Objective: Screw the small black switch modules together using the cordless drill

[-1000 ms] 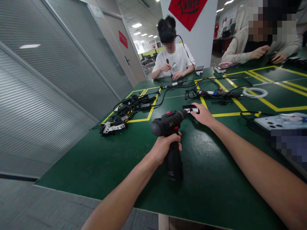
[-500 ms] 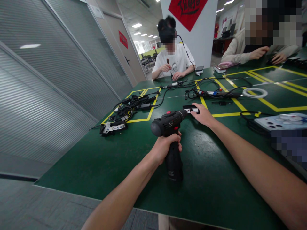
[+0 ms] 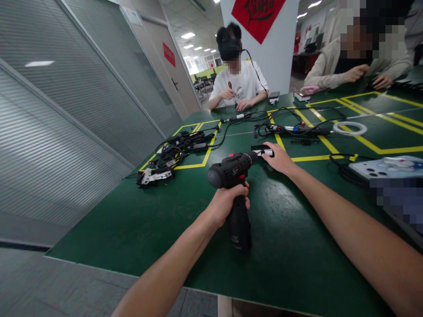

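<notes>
My left hand (image 3: pixel 229 202) is wrapped round the grip of a black cordless drill (image 3: pixel 233 171) with red buttons. The drill points away and to the right, its battery end near the tabletop. Past the chuck lies a small black-and-white block-like part (image 3: pixel 267 152), its exact kind unclear. My right hand (image 3: pixel 279 157) has its fingers closed on the right end of that part, holding it on the green table (image 3: pixel 158 229). The drill's tip meets or nearly meets the part; whether they touch I cannot tell.
Tangled black cables (image 3: pixel 180 147) and a black-and-white piece (image 3: pixel 155 177) lie to the left. Beyond my right hand are a pen-like tool with cable (image 3: pixel 297 130) and a white ring (image 3: pixel 349 128). A phone (image 3: pixel 386 167) sits at right. Two people sit across the table.
Almost nothing differs. The whole view has shifted very slightly; both hands, the drill and the small part keep their places relative to each other.
</notes>
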Motion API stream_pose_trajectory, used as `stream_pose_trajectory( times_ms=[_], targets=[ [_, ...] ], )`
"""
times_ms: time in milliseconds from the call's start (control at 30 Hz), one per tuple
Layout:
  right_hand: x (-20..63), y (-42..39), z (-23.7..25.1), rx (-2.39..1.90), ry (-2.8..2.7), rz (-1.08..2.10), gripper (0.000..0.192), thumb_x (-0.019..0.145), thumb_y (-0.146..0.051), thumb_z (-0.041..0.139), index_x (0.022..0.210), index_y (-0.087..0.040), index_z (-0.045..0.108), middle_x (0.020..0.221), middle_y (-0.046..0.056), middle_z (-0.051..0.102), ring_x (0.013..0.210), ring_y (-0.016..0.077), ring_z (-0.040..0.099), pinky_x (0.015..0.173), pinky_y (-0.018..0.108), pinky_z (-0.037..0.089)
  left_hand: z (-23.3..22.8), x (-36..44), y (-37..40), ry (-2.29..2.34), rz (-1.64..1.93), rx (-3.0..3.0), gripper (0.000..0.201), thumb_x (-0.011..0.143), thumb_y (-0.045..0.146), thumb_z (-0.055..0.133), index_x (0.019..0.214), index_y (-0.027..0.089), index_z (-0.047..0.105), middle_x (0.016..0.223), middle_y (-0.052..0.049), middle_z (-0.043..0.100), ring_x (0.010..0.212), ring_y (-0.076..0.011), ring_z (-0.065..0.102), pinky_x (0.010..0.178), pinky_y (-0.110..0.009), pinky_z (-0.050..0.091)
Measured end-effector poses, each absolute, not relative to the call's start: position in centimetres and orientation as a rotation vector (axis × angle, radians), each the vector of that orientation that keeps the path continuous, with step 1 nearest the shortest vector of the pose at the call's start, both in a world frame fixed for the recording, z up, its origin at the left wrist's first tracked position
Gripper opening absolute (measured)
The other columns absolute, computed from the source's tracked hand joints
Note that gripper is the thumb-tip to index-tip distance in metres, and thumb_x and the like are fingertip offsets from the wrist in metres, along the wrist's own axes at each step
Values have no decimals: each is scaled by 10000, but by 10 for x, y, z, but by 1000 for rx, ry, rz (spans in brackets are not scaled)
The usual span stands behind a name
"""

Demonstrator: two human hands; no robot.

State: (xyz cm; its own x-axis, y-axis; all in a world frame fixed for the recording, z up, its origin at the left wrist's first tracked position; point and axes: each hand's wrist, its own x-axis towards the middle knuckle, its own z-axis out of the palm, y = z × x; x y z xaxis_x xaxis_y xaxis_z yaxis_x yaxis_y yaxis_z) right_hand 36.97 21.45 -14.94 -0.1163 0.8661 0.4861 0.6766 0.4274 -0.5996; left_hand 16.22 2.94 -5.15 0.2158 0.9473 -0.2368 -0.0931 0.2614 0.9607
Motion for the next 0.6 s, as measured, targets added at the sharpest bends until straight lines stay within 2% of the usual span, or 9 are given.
stream_pose_trajectory(
  times_ms=[600],
  targets=[
    [370, 216, -150, -1312, -1853, 292, 497, 836, -349, 592, 1316, -225, 556, 1214, 112, 583, 1103, 286, 589, 991, 446, 459, -51, 162, 29, 1090, 927, 1047, 191, 699, 218, 595, 874, 140, 590, 596, 1, 549, 505, -120, 547, 528, -244, 430]
  ],
)
